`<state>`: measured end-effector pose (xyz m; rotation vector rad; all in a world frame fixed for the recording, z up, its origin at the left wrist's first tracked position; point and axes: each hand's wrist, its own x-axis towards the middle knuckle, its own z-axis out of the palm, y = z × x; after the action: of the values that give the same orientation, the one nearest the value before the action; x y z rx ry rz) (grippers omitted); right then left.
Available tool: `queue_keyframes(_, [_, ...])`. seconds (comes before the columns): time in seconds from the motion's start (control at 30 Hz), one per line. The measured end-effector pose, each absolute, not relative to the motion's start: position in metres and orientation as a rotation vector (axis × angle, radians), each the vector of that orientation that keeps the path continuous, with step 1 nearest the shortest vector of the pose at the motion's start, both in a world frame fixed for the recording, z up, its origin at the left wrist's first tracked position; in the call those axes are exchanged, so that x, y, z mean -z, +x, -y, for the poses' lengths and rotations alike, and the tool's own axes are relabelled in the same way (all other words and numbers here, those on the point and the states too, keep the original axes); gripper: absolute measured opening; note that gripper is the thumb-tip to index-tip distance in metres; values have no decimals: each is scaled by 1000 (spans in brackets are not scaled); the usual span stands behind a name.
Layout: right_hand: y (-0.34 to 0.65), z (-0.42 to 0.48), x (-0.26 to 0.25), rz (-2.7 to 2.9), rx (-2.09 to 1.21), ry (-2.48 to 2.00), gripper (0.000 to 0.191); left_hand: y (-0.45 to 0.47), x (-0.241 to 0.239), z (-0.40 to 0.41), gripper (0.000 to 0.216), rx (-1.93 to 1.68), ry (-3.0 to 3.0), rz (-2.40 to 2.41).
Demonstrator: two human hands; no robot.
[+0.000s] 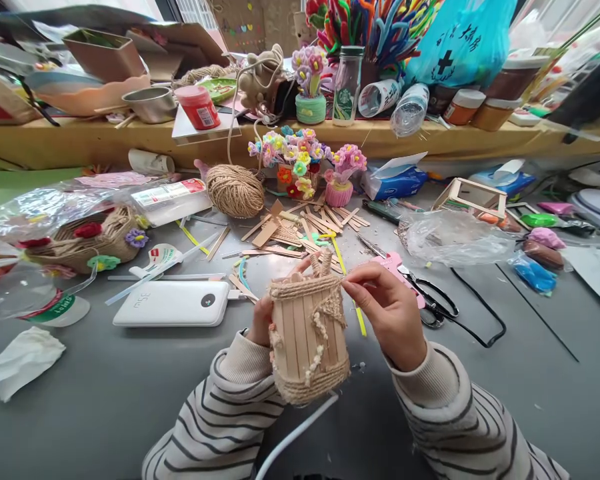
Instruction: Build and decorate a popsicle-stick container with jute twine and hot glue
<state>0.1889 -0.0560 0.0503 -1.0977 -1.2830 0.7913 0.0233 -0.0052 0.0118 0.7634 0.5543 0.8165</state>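
Note:
A small pot made of wooden sticks, bound with jute twine at rim and base (307, 333), is held up over the grey table (105, 400). My left hand (261, 321) grips its left side, mostly hidden behind it. My right hand (390, 313) pinches the twine at the rim's right edge. Both sleeves are striped. A white cable (295, 433) runs below the pot.
A white power bank (173, 303) lies left of the pot, scissors (430, 297) and a black cord to the right. Loose wooden sticks (300, 233), a twine ball (235, 190), flower pots (293, 160), a jute basket (87, 243), plastic bags and a tissue (20, 360) crowd the table.

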Motion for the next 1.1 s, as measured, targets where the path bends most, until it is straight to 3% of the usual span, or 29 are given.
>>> queue_keyframes(0.13, [196,57,-52,1369,-578,-1169,10,26,-17,11,62,-860,663,-519])
queue_keyframes(0.27, [199,66,-57,1683,-9,-1178,22,29,-17,17,66,-935,685,-452])
queue_keyframes(0.43, [195,71,-53,1949,316,-1178,69,31,-19,22,67,-956,656,-412])
queue_keyframes(0.9, [191,68,-48,1951,274,-1214,76,33,-29,28,77,-886,576,-415])
queue_keyframes(1.1, [194,65,-49,1920,86,-1220,73,35,-24,26,78,-954,619,-421])
